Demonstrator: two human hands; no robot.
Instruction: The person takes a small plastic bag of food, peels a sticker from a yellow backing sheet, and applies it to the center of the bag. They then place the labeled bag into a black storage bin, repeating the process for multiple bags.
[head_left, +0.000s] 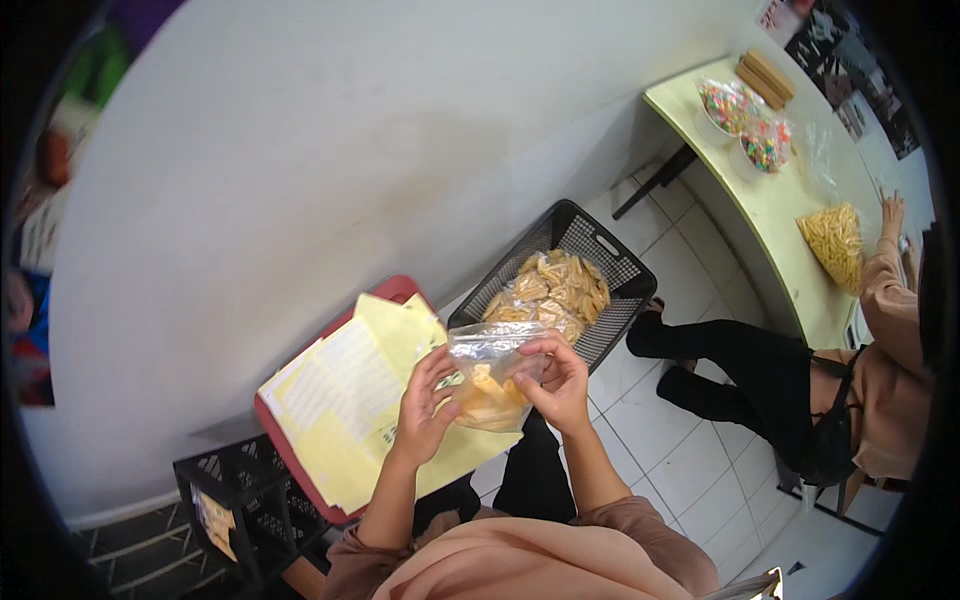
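In front of me is a transparent zip-seal plastic bag (489, 375) with several pale yellow stick-shaped snacks (487, 405) in its lower half. My left hand (429, 405) grips its left edge, the fingers partly behind the plastic. At the other side, my right hand (559, 382) pinches the bag between thumb and fingers near the top. Whether the zip is fully pressed together cannot be told. Below the bag, sheets of yellow paper (352, 405), some bearing print, lie on a red surface (274, 424).
A black mesh basket (622, 274) just beyond holds several filled snack bags (555, 289). To the right, a seated person (885, 375) works at a pale yellow table (757, 217) with a large snack bag (832, 244) and tubs of colourful pieces (765, 146). A black plastic crate (255, 487) stands lower left.
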